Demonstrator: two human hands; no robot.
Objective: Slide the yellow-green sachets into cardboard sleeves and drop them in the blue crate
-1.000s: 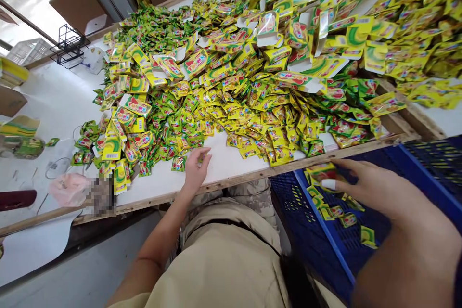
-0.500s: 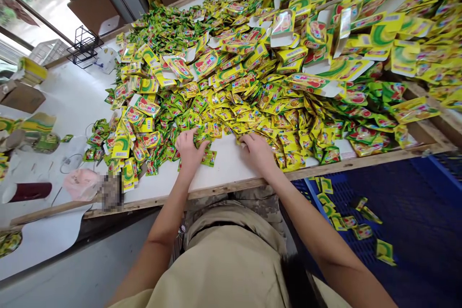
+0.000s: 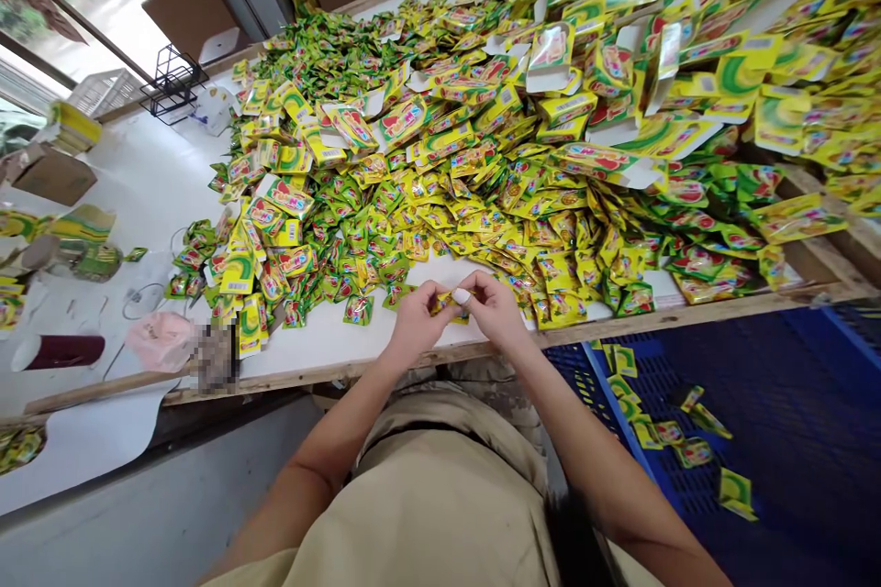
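Observation:
Close to the table's front edge, my left hand (image 3: 418, 321) and my right hand (image 3: 494, 307) meet with fingers pinched. Between them they grip a small yellow sachet (image 3: 446, 301), mostly covered by my fingers. Just beyond lies a heap of yellow sachets (image 3: 551, 234), with green sachets (image 3: 351, 248) to the left of it. One green sachet (image 3: 358, 309) lies by itself on the white tabletop, left of my left hand. Flat yellow-green printed cartons (image 3: 406, 121) are strewn over the middle of the heap.
A blue crate (image 3: 777, 413) with several small packs in it stands below the table at right. The table's wooden rim (image 3: 330, 374) runs along the front. At left are a dark red cylinder (image 3: 65, 351), a pink bag (image 3: 160, 341), a plastic jar (image 3: 89, 259) and a black wire rack (image 3: 172, 83).
My right hand has drawn back from the yellow heap, and my left has moved right from the green sachets. Both have come together on a yellow sachet.

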